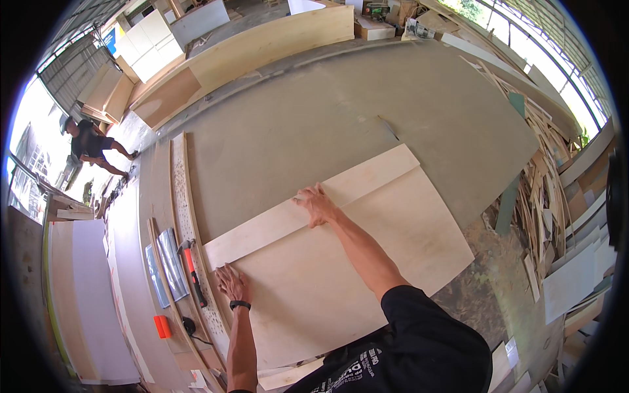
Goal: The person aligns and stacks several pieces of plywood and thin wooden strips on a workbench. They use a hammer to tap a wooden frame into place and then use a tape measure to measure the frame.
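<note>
A long pale plywood strip (380, 171) lies across a larger pale plywood sheet (354, 275) in front of me, near the sheet's far edge. My right hand (316, 207) spans the middle of the strip, its fingers bent over the far edge and its thumb by the near edge. At the strip's left end, my left hand (232, 284) rests with fingers spread, the tips on the near edge and the palm over the sheet. A dark band circles the left wrist. To the left lies a hammer (192, 268) with a red and black handle.
Beneath the sheet is a broad grey-brown board (314, 111). Long wooden strips (187, 196), a clear plastic package (167, 268) and an orange block (162, 326) lie left. Scrap wood (544, 177) piles up at right. A person (92, 141) stands at far left.
</note>
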Tool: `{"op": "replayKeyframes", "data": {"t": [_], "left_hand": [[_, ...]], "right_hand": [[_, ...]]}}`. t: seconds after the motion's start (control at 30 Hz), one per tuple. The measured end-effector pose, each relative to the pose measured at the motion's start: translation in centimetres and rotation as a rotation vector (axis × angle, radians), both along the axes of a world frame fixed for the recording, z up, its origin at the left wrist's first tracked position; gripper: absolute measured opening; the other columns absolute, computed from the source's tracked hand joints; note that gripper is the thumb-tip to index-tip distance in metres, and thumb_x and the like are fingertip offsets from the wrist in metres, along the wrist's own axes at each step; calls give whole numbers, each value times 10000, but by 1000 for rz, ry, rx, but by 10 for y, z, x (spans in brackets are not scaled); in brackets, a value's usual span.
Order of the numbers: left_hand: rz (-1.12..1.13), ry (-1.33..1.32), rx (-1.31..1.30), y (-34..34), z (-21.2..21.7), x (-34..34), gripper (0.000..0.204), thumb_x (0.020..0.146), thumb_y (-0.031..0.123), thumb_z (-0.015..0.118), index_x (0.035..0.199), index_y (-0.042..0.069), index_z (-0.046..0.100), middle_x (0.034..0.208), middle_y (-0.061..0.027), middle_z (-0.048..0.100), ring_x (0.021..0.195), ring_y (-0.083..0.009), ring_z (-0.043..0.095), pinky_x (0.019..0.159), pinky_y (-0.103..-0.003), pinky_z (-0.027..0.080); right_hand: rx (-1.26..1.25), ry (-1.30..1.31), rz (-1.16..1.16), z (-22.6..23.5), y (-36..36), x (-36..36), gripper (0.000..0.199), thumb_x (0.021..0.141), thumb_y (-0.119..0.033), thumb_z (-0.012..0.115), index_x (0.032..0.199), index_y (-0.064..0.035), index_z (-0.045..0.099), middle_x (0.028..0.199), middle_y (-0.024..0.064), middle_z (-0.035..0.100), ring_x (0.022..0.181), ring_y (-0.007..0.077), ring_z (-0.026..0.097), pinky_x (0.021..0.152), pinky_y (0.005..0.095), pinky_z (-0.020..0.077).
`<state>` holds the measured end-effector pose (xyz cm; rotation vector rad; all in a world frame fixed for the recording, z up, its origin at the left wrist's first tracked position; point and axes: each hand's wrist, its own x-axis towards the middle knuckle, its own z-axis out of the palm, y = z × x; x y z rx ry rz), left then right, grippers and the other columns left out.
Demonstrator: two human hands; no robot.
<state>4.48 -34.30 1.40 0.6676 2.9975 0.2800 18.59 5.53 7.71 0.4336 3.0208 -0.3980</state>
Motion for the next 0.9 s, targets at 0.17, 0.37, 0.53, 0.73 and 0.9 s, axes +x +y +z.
{"op": "replayKeyframes", "data": {"t": [0.17, 0.37, 0.53, 0.73, 0.9], "left_hand": [[31, 31, 129, 7, -6, 11, 711, 949, 338, 551, 1566, 98, 292, 1644, -241, 157, 1511, -408, 167, 1172, -592, 138], [-20, 90, 405, -11, 17, 95, 650, 829, 186, 669, 1431, 68, 456, 1570, -250, 296, 1444, -428, 281, 1137, -603, 183], [202, -26, 459, -76, 56, 238, 723, 748, 145, 754, 1410, 89, 468, 1488, -209, 355, 1414, -395, 286, 1135, -582, 189], [1267, -312, 353, -158, 65, 306, 1027, 630, 308, 916, 1439, 48, 339, 1451, -191, 308, 1359, -365, 318, 1110, -596, 265], [1043, -969, 966, -211, -9, 341, 673, 815, 359, 840, 1243, -52, 521, 1110, -158, 615, 978, -307, 629, 852, -531, 546]], "right_hand": [[17, -43, 7, 6, -1, -8, 1092, 492, -264, 889, 1495, -216, 459, 1492, 118, 439, 1414, 307, 363, 1178, 607, 257], [-55, -140, 48, 20, 4, -22, 1150, 448, -296, 933, 1486, -189, 450, 1463, 123, 468, 1381, 327, 402, 1131, 586, 335], [-71, -71, 59, 3, 5, -22, 1149, 419, -323, 956, 1450, -169, 473, 1521, 154, 438, 1393, 355, 407, 1141, 580, 337], [-49, -63, 97, 4, -2, -6, 1202, 355, -386, 944, 1449, -171, 496, 1402, 101, 507, 1291, 324, 451, 1071, 531, 378], [-31, -78, 113, 10, -24, 14, 1213, 346, -375, 922, 1464, -177, 494, 1366, 92, 517, 1275, 303, 454, 1056, 491, 373]]}}
